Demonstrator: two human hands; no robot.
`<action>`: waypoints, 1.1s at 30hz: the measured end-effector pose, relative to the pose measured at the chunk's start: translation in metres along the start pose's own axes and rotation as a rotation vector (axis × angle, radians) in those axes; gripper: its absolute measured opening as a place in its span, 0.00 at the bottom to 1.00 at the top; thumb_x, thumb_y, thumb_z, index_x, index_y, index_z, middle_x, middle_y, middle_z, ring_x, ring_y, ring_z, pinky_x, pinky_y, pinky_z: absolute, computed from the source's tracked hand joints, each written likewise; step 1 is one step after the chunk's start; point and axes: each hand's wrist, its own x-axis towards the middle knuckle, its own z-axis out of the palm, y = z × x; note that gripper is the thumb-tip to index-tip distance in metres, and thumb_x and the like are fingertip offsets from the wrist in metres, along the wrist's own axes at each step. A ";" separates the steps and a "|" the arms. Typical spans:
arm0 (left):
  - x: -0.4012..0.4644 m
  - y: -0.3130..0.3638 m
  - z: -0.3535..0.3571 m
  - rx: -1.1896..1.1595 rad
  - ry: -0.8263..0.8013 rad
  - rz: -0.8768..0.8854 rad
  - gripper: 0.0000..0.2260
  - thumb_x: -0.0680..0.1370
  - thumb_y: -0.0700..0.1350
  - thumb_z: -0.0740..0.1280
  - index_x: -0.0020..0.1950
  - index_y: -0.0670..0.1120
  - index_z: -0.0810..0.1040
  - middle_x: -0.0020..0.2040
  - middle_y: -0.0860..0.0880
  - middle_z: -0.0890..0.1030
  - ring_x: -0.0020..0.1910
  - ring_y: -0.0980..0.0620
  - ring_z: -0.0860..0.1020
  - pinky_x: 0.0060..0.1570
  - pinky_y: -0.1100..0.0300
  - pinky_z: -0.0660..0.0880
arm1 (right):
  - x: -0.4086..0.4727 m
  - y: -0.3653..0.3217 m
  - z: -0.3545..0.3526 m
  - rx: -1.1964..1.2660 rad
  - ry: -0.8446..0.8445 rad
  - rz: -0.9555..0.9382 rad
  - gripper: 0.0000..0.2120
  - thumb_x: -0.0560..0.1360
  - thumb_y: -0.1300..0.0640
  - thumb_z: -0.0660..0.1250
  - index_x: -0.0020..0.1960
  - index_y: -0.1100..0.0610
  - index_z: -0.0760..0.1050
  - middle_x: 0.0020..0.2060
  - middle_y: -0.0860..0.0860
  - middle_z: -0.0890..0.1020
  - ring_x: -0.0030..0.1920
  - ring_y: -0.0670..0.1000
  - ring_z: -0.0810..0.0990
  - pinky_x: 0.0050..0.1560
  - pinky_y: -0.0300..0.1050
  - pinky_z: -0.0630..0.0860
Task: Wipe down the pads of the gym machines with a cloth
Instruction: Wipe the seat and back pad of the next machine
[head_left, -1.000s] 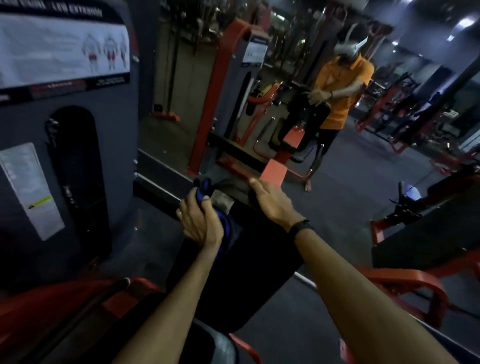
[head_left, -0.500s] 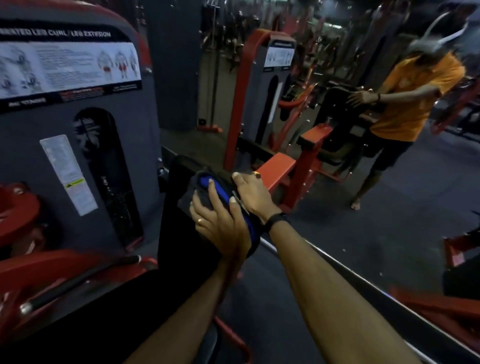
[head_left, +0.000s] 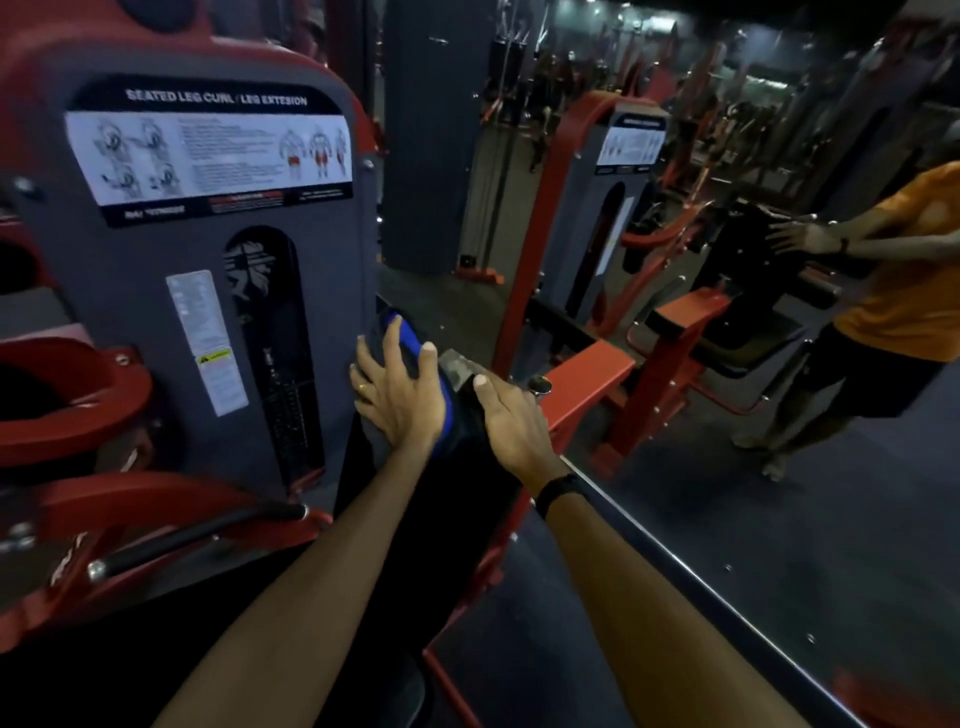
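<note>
A tall black back pad stands upright in front of me, part of a seated leg curl machine. A dark cloth with a blue edge lies over the pad's top left corner. My left hand presses flat on the cloth, fingers spread, a ring on one finger. My right hand rests beside it with its fingers hooked over the pad's top right edge, a black band on that wrist. A small grey patch shows on the pad top between the hands.
The grey weight-stack housing with an instruction label stands close on the left. A black-gripped red handle juts out at lower left. A wall mirror on the right reflects a person in an orange shirt and red machine frames.
My left hand has flattened on the cloth and slid it toward the pad's top left corner. My right hand keeps its hold on the top edge. The view has swung left toward the weight stack.
</note>
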 end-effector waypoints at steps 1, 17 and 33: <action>0.005 -0.006 -0.001 -0.046 0.018 -0.015 0.25 0.81 0.60 0.60 0.78 0.62 0.61 0.82 0.49 0.55 0.79 0.42 0.53 0.74 0.36 0.54 | 0.001 0.001 0.000 0.012 -0.009 -0.005 0.20 0.85 0.46 0.51 0.74 0.44 0.71 0.70 0.49 0.76 0.72 0.54 0.71 0.70 0.51 0.66; -0.076 -0.021 0.015 0.029 0.103 0.341 0.24 0.83 0.60 0.46 0.79 0.61 0.58 0.82 0.50 0.55 0.81 0.46 0.51 0.77 0.41 0.49 | 0.021 -0.018 -0.007 0.047 -0.247 -0.010 0.26 0.84 0.38 0.44 0.76 0.44 0.66 0.73 0.49 0.72 0.74 0.55 0.68 0.75 0.60 0.59; -0.125 -0.070 0.040 -0.238 0.226 0.042 0.29 0.79 0.71 0.47 0.77 0.60 0.58 0.80 0.54 0.60 0.78 0.60 0.55 0.77 0.58 0.50 | 0.039 -0.024 -0.006 -0.154 -0.379 -0.114 0.32 0.82 0.34 0.38 0.82 0.48 0.48 0.79 0.57 0.60 0.76 0.64 0.61 0.74 0.61 0.54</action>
